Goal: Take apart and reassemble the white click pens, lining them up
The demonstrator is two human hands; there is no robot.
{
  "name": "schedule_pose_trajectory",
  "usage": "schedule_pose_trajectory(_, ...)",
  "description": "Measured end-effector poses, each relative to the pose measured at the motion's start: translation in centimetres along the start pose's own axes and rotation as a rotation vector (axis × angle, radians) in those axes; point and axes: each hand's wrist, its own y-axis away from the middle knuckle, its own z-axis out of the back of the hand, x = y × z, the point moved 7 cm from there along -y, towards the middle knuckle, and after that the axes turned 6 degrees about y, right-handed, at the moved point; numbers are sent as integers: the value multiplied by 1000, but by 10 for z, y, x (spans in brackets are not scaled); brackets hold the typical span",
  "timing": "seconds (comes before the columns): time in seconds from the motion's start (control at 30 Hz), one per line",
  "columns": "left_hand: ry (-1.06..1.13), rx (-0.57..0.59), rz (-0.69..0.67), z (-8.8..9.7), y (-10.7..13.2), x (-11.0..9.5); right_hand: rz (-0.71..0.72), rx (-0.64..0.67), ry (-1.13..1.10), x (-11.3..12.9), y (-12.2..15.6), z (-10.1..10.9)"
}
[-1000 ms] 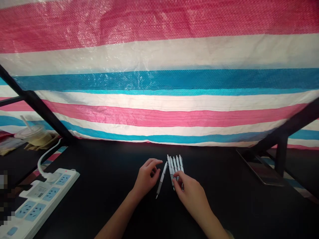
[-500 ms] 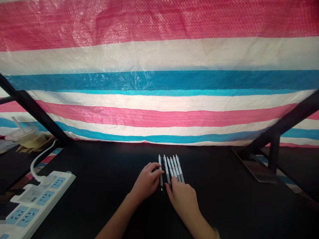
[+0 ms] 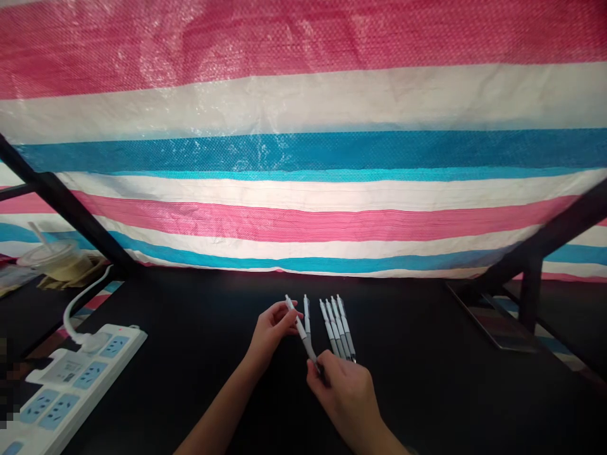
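Note:
Several white pens with grey grips lie side by side on a black table [image 3: 190, 354]. One pen [image 3: 300, 328] is lifted and tilted; my left hand [image 3: 270, 332] pinches its upper end and my right hand [image 3: 344, 395] grips its lower tip end. A single pen [image 3: 306, 314] lies just right of the left fingers. A row of three pens [image 3: 337, 325] rests beyond the right hand, their lower tips close to its knuckles.
A white power strip [image 3: 71, 379] with a plugged-in white cable sits at the left. A plastic cup with a straw [image 3: 54, 259] stands far left. A striped tarp [image 3: 303, 158] hangs behind the table. A dark flat device [image 3: 493, 316] leans at the right by black frame bars.
Both hands have taken hold of one pen from the row and raised it at a slant. The remaining pens now lie as a single one and a group of three.

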Motion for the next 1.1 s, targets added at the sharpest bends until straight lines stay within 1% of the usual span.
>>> schedule_pose_trajectory(0.07, 88, -5, 49, 1, 1, 1, 19, 18, -77, 9, 2, -1)
schedule_pose_trajectory(0.1, 126, -6, 69, 2, 2, 1, -13, 52, -167, 11, 3, -4)
schedule_pose_trajectory(0.13, 159, -2, 91, 2, 2, 2, -76, 113, -307, 10, 3, -9)
schedule_pose_trajectory(0.17, 187, 5, 112, 2, 3, 2, -174, 214, -521, 10, 4, -18)
schedule_pose_trajectory(0.23, 232, 27, 151, 0, 4, 2, -392, 466, -1002, 15, 12, -40)
schedule_pose_trajectory(0.27, 249, 40, 167, -1, 5, 2, -483, 573, -1198, 20, 17, -49)
schedule_pose_trajectory(0.3, 263, 53, 182, -2, 5, 2, -551, 650, -1336, 25, 21, -55)
schedule_pose_trajectory(0.33, 273, 66, 194, -3, 6, 2, -606, 692, -1424, 27, 23, -59)
schedule_pose_trajectory(0.37, 282, 77, 204, -4, 6, 2, -652, 705, -1473, 28, 25, -61)
schedule_pose_trajectory(0.47, 297, 97, 221, -6, 7, 2, -726, 663, -1492, 26, 27, -61)
schedule_pose_trajectory(0.67, 292, 89, 216, -3, 7, 4, -739, 558, -1407, 19, 24, -52)
schedule_pose_trajectory(0.9, 253, 70, 179, -5, 6, 4, -781, 456, -1308, 9, 23, -52)
schedule_pose_trajectory(0.97, 257, 76, 179, -6, 6, 4, -792, 469, -1335, 10, 23, -53)
schedule_pose_trajectory(1.1, 268, 71, 183, -4, 6, 4, -838, 528, -1523, 18, 26, -55)
